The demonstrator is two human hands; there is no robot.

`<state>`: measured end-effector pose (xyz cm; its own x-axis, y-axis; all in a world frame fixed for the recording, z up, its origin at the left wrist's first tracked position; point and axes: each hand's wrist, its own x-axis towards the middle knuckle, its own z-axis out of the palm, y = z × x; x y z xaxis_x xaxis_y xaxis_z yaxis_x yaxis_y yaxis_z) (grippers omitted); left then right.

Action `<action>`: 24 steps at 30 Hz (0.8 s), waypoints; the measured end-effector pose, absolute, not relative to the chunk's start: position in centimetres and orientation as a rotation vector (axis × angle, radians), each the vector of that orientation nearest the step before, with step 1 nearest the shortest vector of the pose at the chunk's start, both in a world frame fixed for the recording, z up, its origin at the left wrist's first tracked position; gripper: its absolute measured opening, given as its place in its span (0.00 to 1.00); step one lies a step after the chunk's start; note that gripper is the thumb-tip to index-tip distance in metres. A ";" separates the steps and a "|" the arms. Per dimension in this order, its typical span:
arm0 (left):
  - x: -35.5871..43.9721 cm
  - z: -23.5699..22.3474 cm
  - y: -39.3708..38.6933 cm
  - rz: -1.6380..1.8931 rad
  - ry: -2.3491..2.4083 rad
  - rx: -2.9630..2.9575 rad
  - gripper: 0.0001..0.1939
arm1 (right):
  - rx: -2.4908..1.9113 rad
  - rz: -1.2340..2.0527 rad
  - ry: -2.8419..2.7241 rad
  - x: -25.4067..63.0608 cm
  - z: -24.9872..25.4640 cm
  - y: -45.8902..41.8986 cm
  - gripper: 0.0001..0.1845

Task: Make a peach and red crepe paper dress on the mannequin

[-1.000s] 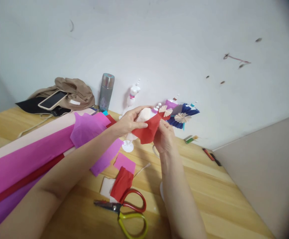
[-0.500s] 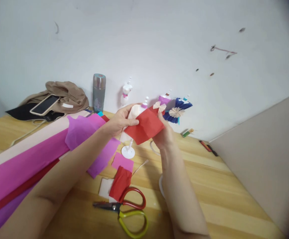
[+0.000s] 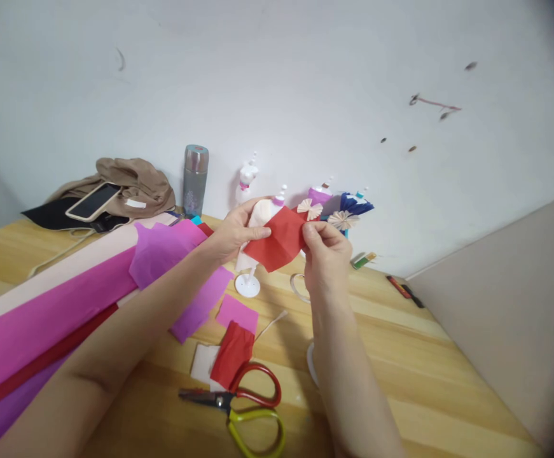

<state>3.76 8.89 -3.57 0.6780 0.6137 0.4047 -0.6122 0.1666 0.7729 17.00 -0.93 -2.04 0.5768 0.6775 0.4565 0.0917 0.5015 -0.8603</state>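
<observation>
A small white mannequin [image 3: 259, 213] with a purple neck and round base stands on its stem above the table. My left hand [image 3: 238, 234] is closed around its side, the thumb pressing a piece of red crepe paper [image 3: 279, 240] against its front. Pale paper also covers the mannequin's upper body. At the red paper's right edge, my right hand [image 3: 327, 251] pinches it between thumb and fingers. Behind that hand are dressed mannequins, one in purple and red [image 3: 320, 194] and one in dark blue [image 3: 355, 205], each with a pale pleated fan.
Scissors [image 3: 229, 401] with red and yellow handles lie in front, beside red, pink and white paper pieces [image 3: 233, 356]. Long crepe paper sheets [image 3: 57, 286] cover the left side. A thermos [image 3: 195, 181], a phone [image 3: 93, 201] on brown cloth and another mannequin [image 3: 247, 178] are near the wall.
My right hand has shifted from under the red paper's right side to pinching its right edge. The left hand keeps its hold; the whole view has shifted slightly.
</observation>
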 end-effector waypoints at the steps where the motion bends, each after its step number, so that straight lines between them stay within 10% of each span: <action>1: 3.7 -3.5 8.9 0.864 -0.008 1.092 0.32 | -1.003 0.396 -0.895 17.0 -2.1 -0.9 0.15; 24: 5.3 -4.2 7.4 0.820 -0.042 1.067 0.33 | -0.939 0.775 -0.654 17.5 -4.5 1.2 0.16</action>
<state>5.29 7.36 -4.25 0.7108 0.5746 0.4057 -0.6131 0.2234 0.7578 17.50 1.19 -4.52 0.5622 0.8123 0.1553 -0.2897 0.3693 -0.8830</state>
